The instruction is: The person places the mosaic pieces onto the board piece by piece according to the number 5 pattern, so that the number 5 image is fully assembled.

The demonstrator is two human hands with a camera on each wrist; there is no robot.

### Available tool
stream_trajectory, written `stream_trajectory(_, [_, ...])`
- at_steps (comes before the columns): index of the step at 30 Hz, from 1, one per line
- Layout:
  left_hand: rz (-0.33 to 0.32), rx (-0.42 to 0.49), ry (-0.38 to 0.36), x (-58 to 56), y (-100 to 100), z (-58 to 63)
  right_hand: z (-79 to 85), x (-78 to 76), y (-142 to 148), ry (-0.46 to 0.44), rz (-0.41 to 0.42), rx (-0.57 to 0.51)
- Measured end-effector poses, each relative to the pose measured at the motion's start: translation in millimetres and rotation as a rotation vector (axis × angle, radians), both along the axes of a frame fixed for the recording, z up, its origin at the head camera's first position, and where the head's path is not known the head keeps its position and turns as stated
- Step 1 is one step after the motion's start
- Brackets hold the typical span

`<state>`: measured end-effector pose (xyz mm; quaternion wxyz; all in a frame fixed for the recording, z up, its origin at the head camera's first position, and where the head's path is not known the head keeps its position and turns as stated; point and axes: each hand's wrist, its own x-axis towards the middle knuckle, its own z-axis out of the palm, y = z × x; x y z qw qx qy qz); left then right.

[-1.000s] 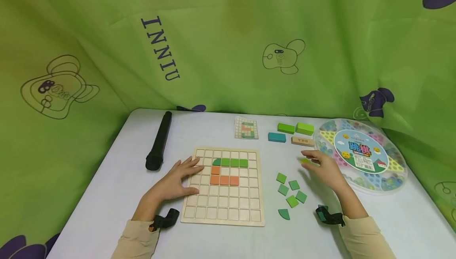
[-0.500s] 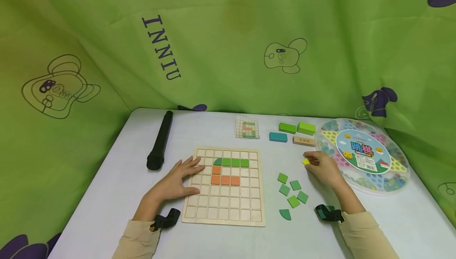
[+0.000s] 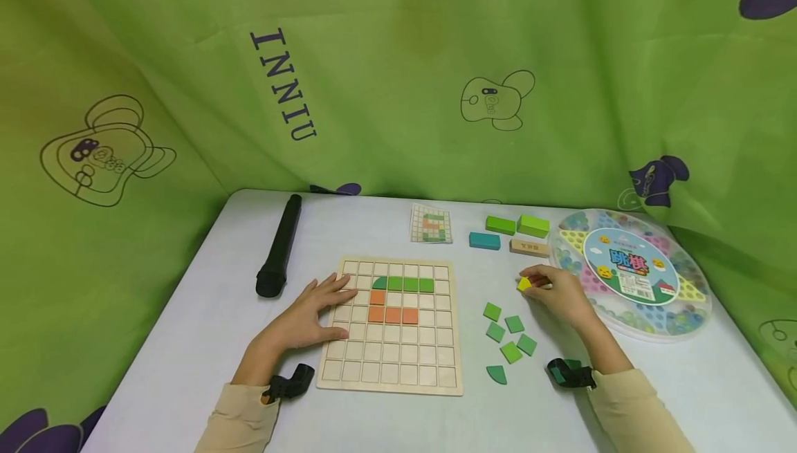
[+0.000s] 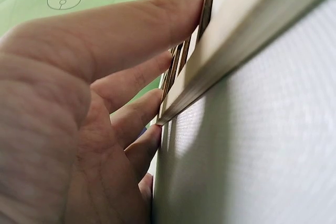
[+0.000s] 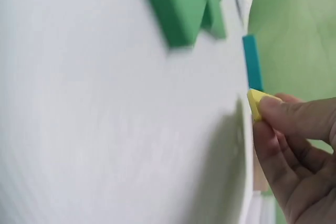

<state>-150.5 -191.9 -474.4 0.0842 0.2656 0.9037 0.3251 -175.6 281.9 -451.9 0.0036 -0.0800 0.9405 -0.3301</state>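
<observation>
My right hand (image 3: 563, 295) pinches a small yellow tile (image 3: 524, 285) between thumb and fingertips, right of the board. In the right wrist view the yellow tile (image 5: 255, 102) pokes out past the thumb. My left hand (image 3: 306, 315) lies with fingers spread over the left edge of a wooden grid board (image 3: 398, 391). In the left wrist view its fingertips meet the board's rim (image 4: 194, 77). On the board sit a row of green tiles (image 3: 411, 285), a dark green quarter-round tile (image 3: 379, 283) and several orange tiles (image 3: 393, 315). Loose green square tiles (image 3: 511, 352) lie between board and right hand.
A green quarter-round tile (image 3: 497, 374) lies near the loose squares. Behind stand a pattern card (image 3: 431, 223), a teal block (image 3: 484, 241), two green blocks (image 3: 501, 225) and a wooden block (image 3: 529, 247). A round marble-game box (image 3: 631, 270) sits right, a black microphone (image 3: 279, 245) left.
My right hand has closed its fingers on the yellow tile and brought it slightly left, toward the board. The left hand has stayed on the board's edge.
</observation>
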Motion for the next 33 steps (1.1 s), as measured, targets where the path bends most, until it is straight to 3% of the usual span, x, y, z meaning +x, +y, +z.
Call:
stream_trajectory(6, [0.004, -0.004, 0.000, 0.2, 0, 0.8, 8.3, 10.7, -26, -0.008, 0.077, -0.121])
stream_trajectory(12, [0.004, -0.007, 0.004, 0.0, 0, 0.8, 3.2, 23.6, -71, -0.086, 0.148, -0.195])
stream_trajectory(22, [0.008, 0.009, 0.001, 1.2, 2, 0.2, -5.2, 28.8, -137, -0.136, 0.279, -0.212])
stream_trajectory(33, [0.005, 0.006, -0.003, 0.8, 1, 1.9, -6.6, 23.0, -154, -0.102, 0.328, -0.140])
